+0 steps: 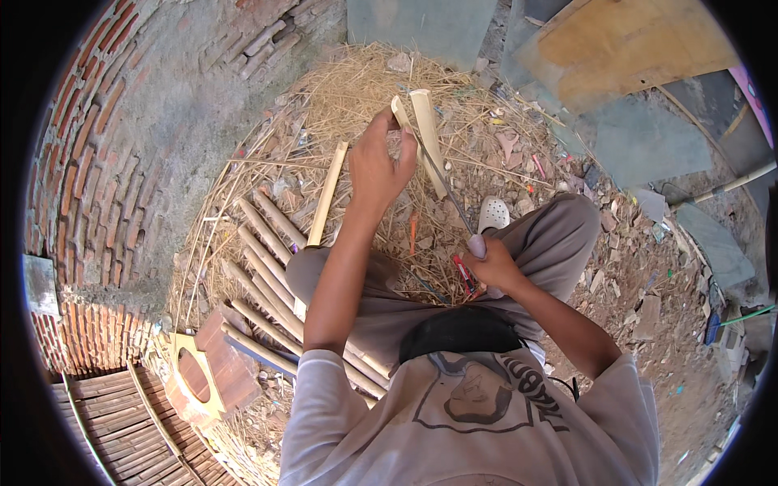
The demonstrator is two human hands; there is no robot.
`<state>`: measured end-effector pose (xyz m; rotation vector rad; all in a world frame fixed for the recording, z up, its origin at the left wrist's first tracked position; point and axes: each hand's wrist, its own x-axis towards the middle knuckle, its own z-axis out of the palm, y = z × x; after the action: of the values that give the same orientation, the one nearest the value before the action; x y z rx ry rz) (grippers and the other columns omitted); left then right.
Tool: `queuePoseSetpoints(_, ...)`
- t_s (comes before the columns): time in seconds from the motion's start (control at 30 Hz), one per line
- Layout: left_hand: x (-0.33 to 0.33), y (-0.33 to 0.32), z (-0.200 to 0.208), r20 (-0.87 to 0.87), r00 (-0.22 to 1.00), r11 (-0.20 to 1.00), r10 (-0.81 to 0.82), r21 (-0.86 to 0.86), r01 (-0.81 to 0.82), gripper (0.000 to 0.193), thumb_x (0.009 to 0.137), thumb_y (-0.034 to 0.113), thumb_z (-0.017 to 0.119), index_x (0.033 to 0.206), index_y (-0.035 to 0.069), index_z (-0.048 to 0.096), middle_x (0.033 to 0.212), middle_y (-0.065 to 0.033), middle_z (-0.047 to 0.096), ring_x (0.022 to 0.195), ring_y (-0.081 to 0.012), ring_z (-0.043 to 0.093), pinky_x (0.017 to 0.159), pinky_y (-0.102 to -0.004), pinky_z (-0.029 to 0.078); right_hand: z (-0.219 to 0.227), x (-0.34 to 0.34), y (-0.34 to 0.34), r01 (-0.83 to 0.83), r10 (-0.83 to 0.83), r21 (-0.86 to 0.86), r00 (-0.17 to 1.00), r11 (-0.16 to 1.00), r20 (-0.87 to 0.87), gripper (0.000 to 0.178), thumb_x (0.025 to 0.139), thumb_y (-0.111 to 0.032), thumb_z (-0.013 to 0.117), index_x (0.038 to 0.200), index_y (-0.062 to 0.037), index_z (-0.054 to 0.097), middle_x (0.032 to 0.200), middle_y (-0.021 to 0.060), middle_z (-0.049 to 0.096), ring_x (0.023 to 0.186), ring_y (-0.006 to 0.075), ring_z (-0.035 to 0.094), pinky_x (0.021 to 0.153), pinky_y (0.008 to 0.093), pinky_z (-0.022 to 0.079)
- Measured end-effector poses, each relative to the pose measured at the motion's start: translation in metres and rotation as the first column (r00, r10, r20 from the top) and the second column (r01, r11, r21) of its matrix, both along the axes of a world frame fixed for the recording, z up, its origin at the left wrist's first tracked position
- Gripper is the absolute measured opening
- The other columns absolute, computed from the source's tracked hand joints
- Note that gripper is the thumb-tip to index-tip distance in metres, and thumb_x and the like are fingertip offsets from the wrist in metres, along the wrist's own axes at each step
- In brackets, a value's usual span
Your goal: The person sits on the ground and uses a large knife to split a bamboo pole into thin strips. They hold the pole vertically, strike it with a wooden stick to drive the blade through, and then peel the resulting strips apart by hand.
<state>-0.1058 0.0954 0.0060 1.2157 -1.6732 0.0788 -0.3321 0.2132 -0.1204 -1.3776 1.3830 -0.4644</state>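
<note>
My left hand (pixel 379 166) is closed around a split bamboo strip (pixel 398 107) near its upper end, fingers on one side and thumb on the other. A wider pale bamboo piece (pixel 426 130) stands right beside that strip. My right hand (pixel 492 264) grips the greyish handle of a knife (pixel 454 199). Its long dark blade slants up and left along the held strip, its tip close to my left thumb. Near my right hand, between my legs, lies a red-handled tool (pixel 464 275), partly hidden; its kind is unclear.
Another split bamboo piece (pixel 329 194) leans by my left knee. Several bamboo poles (pixel 263 267) lie at my left. A white clog (pixel 493 213) is on my foot. Straw (pixel 348 89) and rubble cover the ground. A brick wall (pixel 97 162) rises left; grey sheets (pixel 648 138) lie far right.
</note>
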Motion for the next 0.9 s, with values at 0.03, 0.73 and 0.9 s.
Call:
queuePoseSetpoints(0.03,-0.006,-0.003,0.003,-0.023,1.000,1.000,0.013,-0.021,-0.014,0.033,0.088,0.015,0.070,0.113,-0.004,0.062,0.084,-0.0157,0.071,0.074,-0.0276,0.070,0.068,-0.0344,0.055,-0.003,-0.001,0.003,-0.007,0.007,-0.018,1.000,1.000,0.018,0.022,0.084,-0.016,0.065,0.096,0.0012,0.060,0.073,0.0122,0.063,0.066,0.0231,0.063,0.062,0.0381,0.049)
queuePoseSetpoints(0.73,-0.007,-0.024,0.026,-0.335,0.942,0.971,-0.033,0.214,0.110,0.033,0.072,0.025,0.089,0.094,0.004,0.076,0.079,-0.0038,0.071,0.074,-0.0125,0.064,0.071,-0.0286,0.051,0.048,-0.027,-0.038,-0.113,0.112,0.253,0.994,0.961,0.018,0.021,0.082,-0.008,0.059,0.097,0.0049,0.054,0.067,0.0130,0.062,0.045,0.0184,0.057,0.043,0.0349,0.044)
queuePoseSetpoints(0.9,-0.012,-0.024,0.021,-0.325,0.919,0.925,-0.221,0.229,0.304,0.027,0.073,0.020,0.088,0.092,0.005,0.077,0.076,-0.0027,0.070,0.069,-0.0095,0.063,0.066,-0.0253,0.050,-0.024,-0.028,-0.043,-0.039,0.069,0.262,0.992,0.964,-0.106,0.020,0.080,-0.009,0.059,0.093,0.0061,0.059,0.066,0.0145,0.063,0.047,0.0217,0.060,0.045,0.0372,0.046)
